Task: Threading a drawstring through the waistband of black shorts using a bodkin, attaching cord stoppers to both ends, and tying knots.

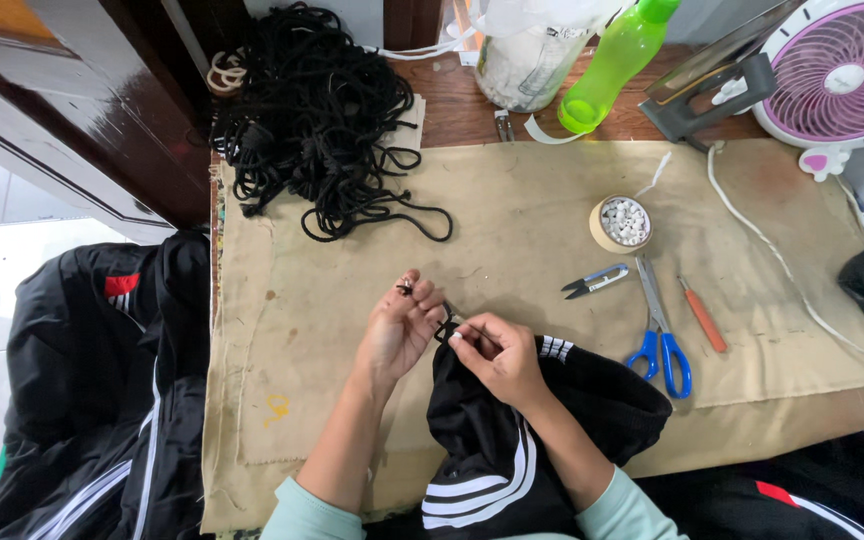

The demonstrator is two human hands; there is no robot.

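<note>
Both hands meet at frame centre over a black striped garment (497, 440): left hand (404, 322) fingers pinch a black cord (407, 288) end, right hand (497, 352) fingers grip the fabric edge, hiding the cord's path. Farther, upper left, a tangled black cord pile (317, 110) lies on the table (522, 215).

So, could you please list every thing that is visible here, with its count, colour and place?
black garment with white stripes: one, table's near edge, under both hands
black drawstring cord end: one, at the fingertips
pile of black cords: one, far left
beige table cloth: one, covers the table
blue-handled scissors: one, right
small thread snips: one, centre right
orange-handled tool: one, right of scissors
tape roll holding white bits: one, centre right
green plastic bottle: one, far edge
pink fan: one, far right
left hand: pinches cord
right hand: grips garment
</note>
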